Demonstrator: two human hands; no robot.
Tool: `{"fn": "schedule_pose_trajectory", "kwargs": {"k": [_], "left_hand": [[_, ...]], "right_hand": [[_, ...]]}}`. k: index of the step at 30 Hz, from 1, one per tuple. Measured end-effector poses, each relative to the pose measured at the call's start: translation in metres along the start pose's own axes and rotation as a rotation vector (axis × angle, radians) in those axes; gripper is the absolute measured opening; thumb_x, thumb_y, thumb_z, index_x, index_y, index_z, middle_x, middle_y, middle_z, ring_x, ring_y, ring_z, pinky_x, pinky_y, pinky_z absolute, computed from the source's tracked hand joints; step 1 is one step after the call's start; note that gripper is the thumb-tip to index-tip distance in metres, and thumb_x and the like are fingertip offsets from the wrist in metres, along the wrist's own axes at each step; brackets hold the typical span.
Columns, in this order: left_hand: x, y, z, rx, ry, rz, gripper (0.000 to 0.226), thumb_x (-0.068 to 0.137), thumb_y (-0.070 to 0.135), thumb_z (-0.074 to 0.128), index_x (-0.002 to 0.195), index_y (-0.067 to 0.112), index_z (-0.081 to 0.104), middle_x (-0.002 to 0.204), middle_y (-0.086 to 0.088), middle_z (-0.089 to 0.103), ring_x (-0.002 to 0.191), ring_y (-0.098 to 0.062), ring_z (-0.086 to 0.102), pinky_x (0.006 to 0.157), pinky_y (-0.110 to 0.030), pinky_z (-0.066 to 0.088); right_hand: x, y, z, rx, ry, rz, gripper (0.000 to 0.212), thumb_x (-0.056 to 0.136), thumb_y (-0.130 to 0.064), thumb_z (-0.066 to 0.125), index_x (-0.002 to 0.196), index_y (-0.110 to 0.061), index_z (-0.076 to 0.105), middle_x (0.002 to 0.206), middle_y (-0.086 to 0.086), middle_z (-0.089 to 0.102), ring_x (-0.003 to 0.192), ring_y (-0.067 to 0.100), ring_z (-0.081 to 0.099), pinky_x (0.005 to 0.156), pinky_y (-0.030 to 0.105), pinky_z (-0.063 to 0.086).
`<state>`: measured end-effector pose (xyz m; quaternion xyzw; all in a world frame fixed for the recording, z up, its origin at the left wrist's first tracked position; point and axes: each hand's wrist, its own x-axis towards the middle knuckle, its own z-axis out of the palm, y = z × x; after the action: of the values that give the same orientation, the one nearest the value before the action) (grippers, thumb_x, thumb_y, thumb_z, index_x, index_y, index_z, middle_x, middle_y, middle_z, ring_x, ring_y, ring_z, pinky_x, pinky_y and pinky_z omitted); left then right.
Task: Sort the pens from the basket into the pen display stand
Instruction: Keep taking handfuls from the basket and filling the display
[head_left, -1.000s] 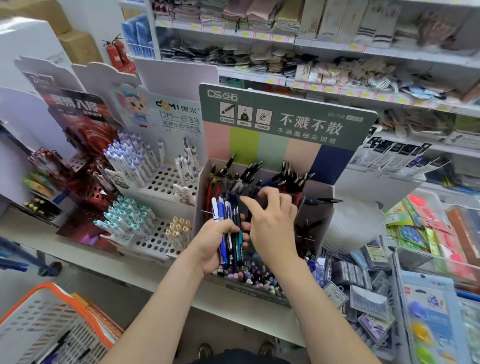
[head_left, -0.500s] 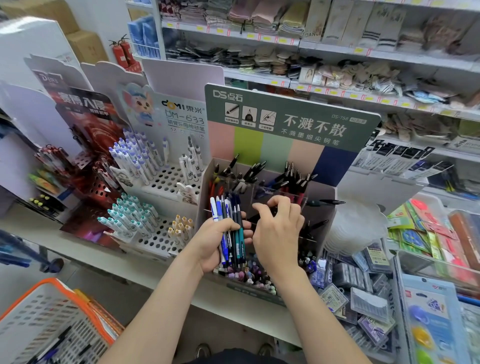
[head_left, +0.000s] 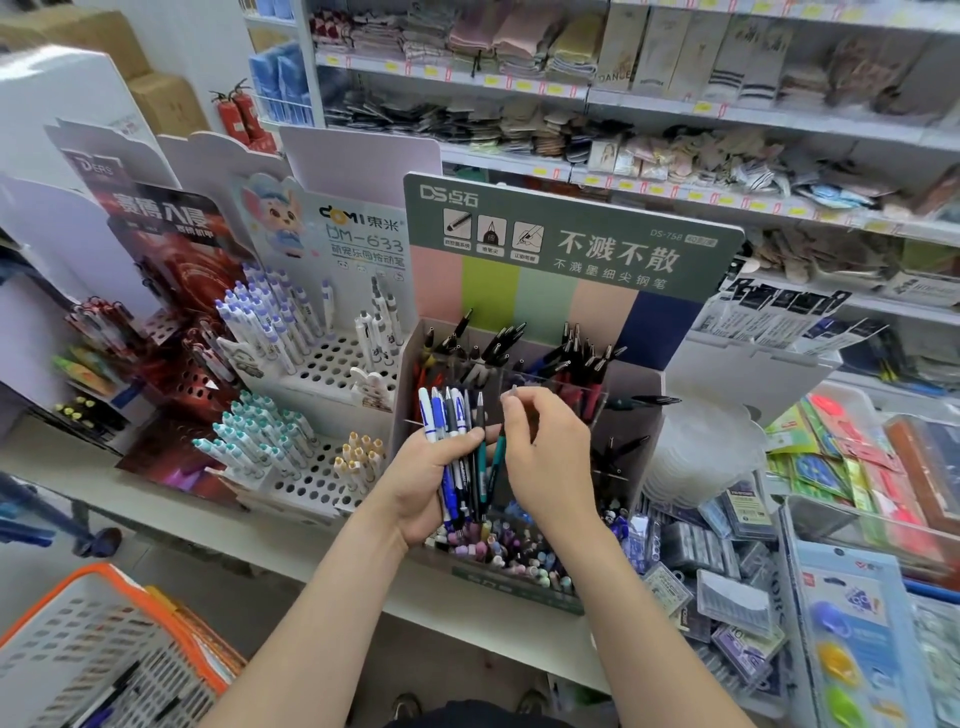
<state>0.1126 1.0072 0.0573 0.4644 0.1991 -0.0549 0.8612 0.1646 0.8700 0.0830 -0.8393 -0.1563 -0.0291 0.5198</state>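
Left hand (head_left: 431, 483) clenches pen bundle (head_left: 462, 447); right hand (head_left: 550, 462) pinches teal pen (head_left: 497, 454). Pens likely light, stiff, slick; pinch mid-barrel, drop into far display stand (head_left: 540, 296).

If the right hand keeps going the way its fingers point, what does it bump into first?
Probably the bunch of pens in the left hand. The right hand, pinching a teal pen, points up-left at them; depth is hard to judge.

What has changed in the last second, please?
The right hand drew back from the pen display stand toward the bundle of pens in the left hand; its fingers now curl beside a teal pen, grip unclear. The left hand still holds the bundle.
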Motion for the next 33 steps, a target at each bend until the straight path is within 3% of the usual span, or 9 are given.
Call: {"fn": "schedule_pose_trajectory", "kwargs": {"k": [6,10,15,18,21,24,26,29,33], "left_hand": [[-0.004,-0.001,0.017,-0.013,-0.032,-0.006,0.028,0.110,0.007,0.050,0.137,-0.001,0.055,0.126,-0.020,0.075,0.112,-0.031,0.076,0.097,-0.048,0.062],[0.000,-0.002,0.038,-0.082,-0.049,-0.037,0.037,0.111,0.006,0.050,0.143,-0.011,0.046,0.127,-0.025,0.072,0.118,-0.039,0.072,0.097,-0.050,0.062],[0.004,-0.009,0.063,-0.159,-0.044,-0.060,0.035,0.110,0.005,0.052,0.140,-0.011,0.050,0.120,-0.026,0.074,0.112,-0.039,0.074,0.094,-0.052,0.063],[0.005,-0.012,0.075,-0.161,-0.058,-0.079,0.035,0.110,0.002,0.048,0.144,-0.008,0.049,0.123,-0.026,0.073,0.113,-0.040,0.074,0.094,-0.053,0.062],[0.005,-0.014,0.082,-0.130,-0.074,-0.083,0.033,0.110,-0.002,0.044,0.141,-0.001,0.053,0.125,-0.023,0.074,0.116,-0.038,0.073,0.095,-0.054,0.062],[0.004,-0.017,0.088,-0.085,-0.089,-0.074,0.032,0.110,-0.001,0.046,0.141,0.001,0.055,0.127,-0.018,0.074,0.117,-0.036,0.073,0.094,-0.052,0.063],[0.005,-0.020,0.092,-0.063,-0.086,-0.063,0.031,0.109,0.000,0.049,0.139,0.002,0.056,0.127,-0.018,0.074,0.116,-0.035,0.074,0.091,-0.049,0.064],[0.005,-0.021,0.099,0.034,-0.120,-0.037,0.027,0.107,0.003,0.054,0.132,0.004,0.066,0.124,-0.021,0.075,0.108,-0.033,0.076,0.080,-0.041,0.065],[0.003,-0.024,0.111,0.122,-0.201,-0.018,0.022,0.105,0.006,0.059,0.118,0.004,0.077,0.117,-0.021,0.077,0.105,-0.030,0.077,0.079,-0.038,0.065]], "right_hand": [[-0.011,-0.016,-0.020,0.121,0.145,-0.150,0.017,0.111,-0.005,0.051,0.115,-0.001,0.066,0.089,0.009,0.064,0.072,-0.009,0.065,0.058,0.004,0.045],[-0.003,0.005,-0.041,0.066,0.536,-0.232,0.016,0.112,-0.015,0.053,0.121,-0.007,0.064,0.104,0.003,0.068,0.089,0.018,0.066,0.077,0.036,0.056],[0.008,0.024,-0.079,-0.098,0.796,-0.273,0.013,0.110,-0.007,0.059,0.118,0.001,0.065,0.109,0.003,0.064,0.091,0.013,0.059,0.086,0.016,0.046],[0.018,0.045,-0.085,-0.200,0.675,-0.267,0.015,0.108,-0.008,0.061,0.119,-0.001,0.069,0.109,0.003,0.066,0.092,0.012,0.059,0.087,0.012,0.044],[0.027,0.067,-0.082,-0.359,0.479,-0.150,0.018,0.103,-0.018,0.062,0.113,-0.011,0.075,0.110,0.007,0.070,0.104,0.029,0.062,0.091,0.034,0.048],[0.024,0.067,-0.081,-0.495,0.481,0.042,0.026,0.097,-0.023,0.063,0.119,-0.019,0.076,0.124,0.011,0.059,0.115,0.037,0.047,0.094,0.049,0.044],[0.015,0.062,-0.084,-0.526,0.483,-0.043,0.029,0.097,-0.016,0.064,0.124,-0.019,0.074,0.124,0.009,0.057,0.113,0.033,0.046,0.093,0.045,0.043],[-0.001,0.054,-0.081,-0.338,0.279,-0.179,0.019,0.103,-0.019,0.062,0.118,-0.016,0.074,0.109,-0.001,0.061,0.101,0.021,0.058,0.089,0.041,0.052],[-0.011,0.054,-0.073,-0.138,0.196,0.031,0.026,0.103,-0.035,0.065,0.124,-0.023,0.073,0.106,-0.004,0.070,0.098,0.016,0.064,0.092,0.043,0.055]]}}
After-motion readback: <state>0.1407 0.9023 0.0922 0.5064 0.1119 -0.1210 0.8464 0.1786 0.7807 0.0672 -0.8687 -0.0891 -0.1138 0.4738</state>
